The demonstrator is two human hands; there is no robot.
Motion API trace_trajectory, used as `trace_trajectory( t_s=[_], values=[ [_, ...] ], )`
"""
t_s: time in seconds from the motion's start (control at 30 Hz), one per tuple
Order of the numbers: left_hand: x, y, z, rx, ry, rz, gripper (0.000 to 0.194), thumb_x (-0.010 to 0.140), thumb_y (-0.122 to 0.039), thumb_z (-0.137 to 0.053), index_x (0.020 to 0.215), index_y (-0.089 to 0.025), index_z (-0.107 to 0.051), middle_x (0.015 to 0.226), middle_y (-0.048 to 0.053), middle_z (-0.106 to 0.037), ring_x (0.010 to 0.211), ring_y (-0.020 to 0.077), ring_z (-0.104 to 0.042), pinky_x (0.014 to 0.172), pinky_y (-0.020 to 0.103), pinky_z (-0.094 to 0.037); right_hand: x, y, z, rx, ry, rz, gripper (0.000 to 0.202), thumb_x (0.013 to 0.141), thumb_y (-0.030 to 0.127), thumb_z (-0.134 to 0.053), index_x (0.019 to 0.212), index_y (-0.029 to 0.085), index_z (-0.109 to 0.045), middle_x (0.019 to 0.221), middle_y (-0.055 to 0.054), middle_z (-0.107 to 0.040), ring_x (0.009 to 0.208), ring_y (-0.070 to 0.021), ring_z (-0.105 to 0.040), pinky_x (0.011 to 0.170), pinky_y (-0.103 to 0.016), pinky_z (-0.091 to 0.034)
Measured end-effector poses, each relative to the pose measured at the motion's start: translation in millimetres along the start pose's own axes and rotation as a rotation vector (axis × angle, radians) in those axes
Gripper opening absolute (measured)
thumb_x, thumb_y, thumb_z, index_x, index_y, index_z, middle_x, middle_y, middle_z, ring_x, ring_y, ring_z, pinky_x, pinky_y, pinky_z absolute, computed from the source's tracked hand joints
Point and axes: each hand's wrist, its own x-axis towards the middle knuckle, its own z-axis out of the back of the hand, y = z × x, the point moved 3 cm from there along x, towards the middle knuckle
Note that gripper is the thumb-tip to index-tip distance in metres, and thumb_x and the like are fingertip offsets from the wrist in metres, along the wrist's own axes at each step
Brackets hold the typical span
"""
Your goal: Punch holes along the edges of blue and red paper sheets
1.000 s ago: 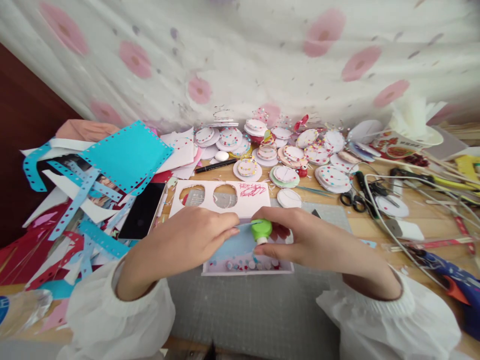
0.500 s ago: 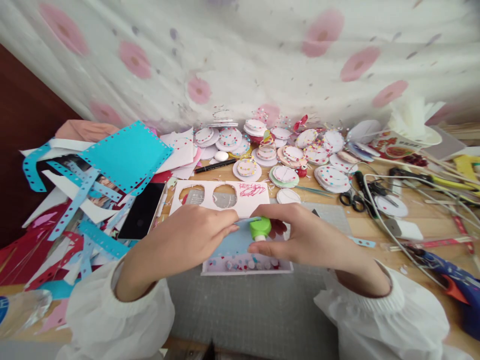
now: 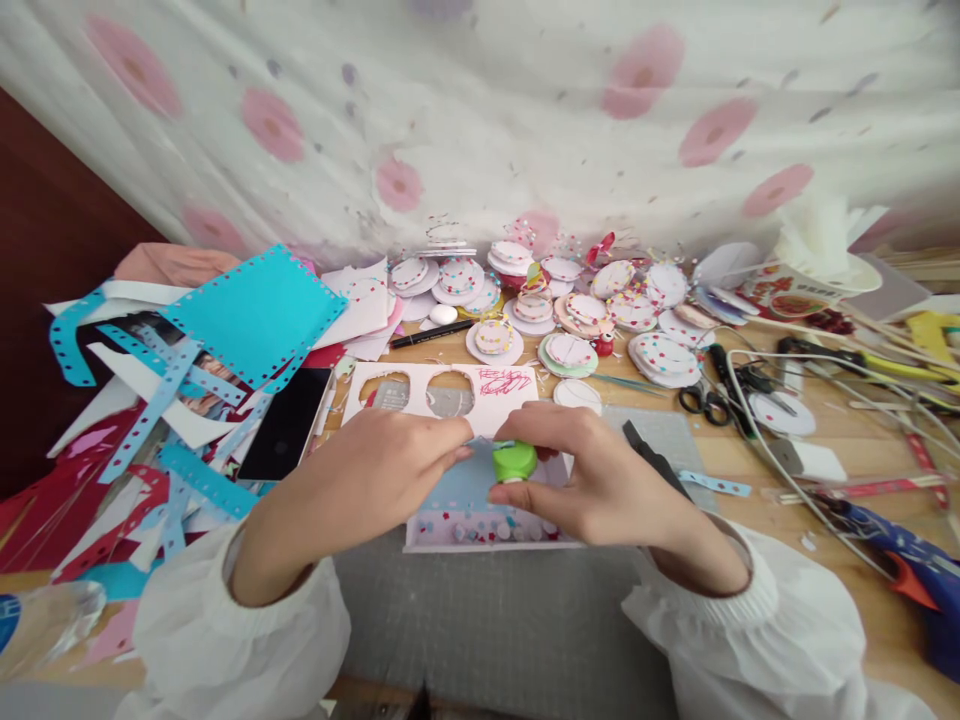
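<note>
My right hand (image 3: 589,475) is closed around a small green craft punch (image 3: 514,461), thumb underneath and fingers over the top. Pinched between the thumb and fingers of my left hand (image 3: 382,465) is a light blue sheet of paper (image 3: 463,478). The punch sits at the sheet's upper right edge. Beneath both hands lies a shallow white box (image 3: 491,547) with small red, blue and white paper bits in it. Part of the sheet and the box's far side are hidden by my hands.
Behind the hands lies a white card (image 3: 450,370) with two round holes. Stacked paper discs (image 3: 532,305) line the back. Blue punched sheets and strips (image 3: 255,310) and a phone (image 3: 286,425) are left; scissors (image 3: 703,403), pliers (image 3: 862,360) and a white cable (image 3: 757,352) are right.
My right hand has shifted slightly left with the punch, and less of the punch's white underside shows. My left hand has barely moved.
</note>
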Motion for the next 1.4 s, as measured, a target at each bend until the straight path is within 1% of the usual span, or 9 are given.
trace_trajectory(
  t_s=[0.07, 0.13, 0.27, 0.33, 0.43, 0.6, 0.73, 1.2, 1.4],
  values=[
    [-3, -1, -0.3, -0.004, -0.016, 0.006, 0.022, 0.096, -0.026, -0.041, 0.088, -0.02, -0.06, 0.078, 0.0, -0.066, 0.069, 0.0166, -0.061, 0.061, 0.027, -0.04, 1, -1, 0, -0.018, -0.021, -0.007, 0.019, 0.08, 0.032, -0.066, 0.076, 0.015, -0.058, 0.066, 0.001, -0.053, 0.061, -0.0117, -0.043, 0.056, -0.025, -0.032],
    [-8, -2, -0.2, -0.004, -0.077, 0.014, 0.021, 0.095, -0.033, -0.044, 0.104, -0.022, -0.06, 0.096, 0.002, -0.067, 0.086, 0.02, -0.063, 0.073, 0.031, -0.044, 2, -1, 0, -0.04, -0.033, -0.011, 0.02, 0.08, 0.031, -0.066, 0.073, 0.015, -0.056, 0.064, 0.002, -0.051, 0.06, -0.0116, -0.042, 0.056, -0.025, -0.031],
    [-18, -7, 1.7, 0.033, -0.205, 0.013, 0.047, 0.088, -0.044, -0.055, 0.128, -0.022, -0.047, 0.126, 0.006, -0.057, 0.117, 0.0259, -0.05, 0.096, 0.04, -0.039, 1, 2, -1, -0.063, -0.017, 0.02, 0.018, 0.08, 0.03, -0.065, 0.075, 0.015, -0.056, 0.066, 0.001, -0.053, 0.063, -0.0126, -0.044, 0.058, -0.026, -0.032],
    [-17, -10, 0.9, 0.016, -0.158, -0.034, 0.054, 0.082, -0.048, -0.062, 0.126, -0.02, -0.048, 0.124, 0.006, -0.057, 0.115, 0.0265, -0.051, 0.097, 0.041, -0.039, -1, 5, -3, -0.082, 0.006, 0.04, 0.017, 0.08, 0.03, -0.065, 0.078, 0.015, -0.057, 0.069, 0.0, -0.054, 0.065, -0.0137, -0.046, 0.059, -0.026, -0.032],
    [-10, -15, -1.5, -0.048, -0.052, -0.106, 0.062, 0.069, -0.061, -0.068, 0.11, -0.017, -0.055, 0.108, 0.006, -0.062, 0.101, 0.0268, -0.057, 0.086, 0.04, -0.044, -1, 8, -6, -0.127, 0.021, 0.043, 0.015, 0.079, 0.028, -0.064, 0.078, 0.015, -0.057, 0.07, -0.002, -0.056, 0.066, -0.0147, -0.047, 0.059, -0.027, -0.032],
    [4, -18, -2.1, -0.051, -0.112, -0.081, 0.047, 0.073, -0.061, -0.064, 0.083, -0.016, -0.055, 0.083, 0.003, -0.061, 0.083, 0.0237, -0.057, 0.074, 0.037, -0.043, -1, 9, -13, -0.137, 0.055, 0.057, 0.013, 0.077, 0.023, -0.062, 0.074, 0.016, -0.052, 0.071, -0.002, -0.055, 0.066, -0.0148, -0.047, 0.058, -0.027, -0.031],
    [9, -17, -3.8, -0.019, -0.087, -0.114, 0.046, 0.069, -0.059, -0.068, 0.074, -0.016, -0.053, 0.075, 0.003, -0.059, 0.076, 0.0226, -0.056, 0.07, 0.035, -0.041, 0, 8, -20, -0.125, 0.09, 0.041, 0.013, 0.075, 0.022, -0.062, 0.073, 0.016, -0.051, 0.071, -0.001, -0.054, 0.065, -0.014, -0.047, 0.058, -0.026, -0.031],
    [13, -9, -5.8, -0.004, -0.08, -0.214, 0.041, 0.075, -0.055, -0.065, 0.072, -0.015, -0.054, 0.071, 0.003, -0.058, 0.07, 0.0198, -0.055, 0.065, 0.032, -0.038, 6, 4, -22, -0.021, 0.032, 0.038, 0.015, 0.073, 0.015, -0.057, 0.067, 0.019, -0.043, 0.064, 0.003, -0.047, 0.06, -0.0113, -0.041, 0.055, -0.024, -0.028],
    [10, -3, -3.4, -0.048, -0.016, -0.081, 0.052, 0.067, -0.066, -0.066, 0.079, -0.016, -0.059, 0.076, 0.003, -0.063, 0.075, 0.0226, -0.059, 0.065, 0.031, -0.04, 7, 3, -19, -0.039, 0.068, -0.018, 0.016, 0.08, 0.021, -0.061, 0.072, 0.018, -0.047, 0.066, 0.004, -0.049, 0.061, -0.0104, -0.042, 0.056, -0.023, -0.029]
  ],
)
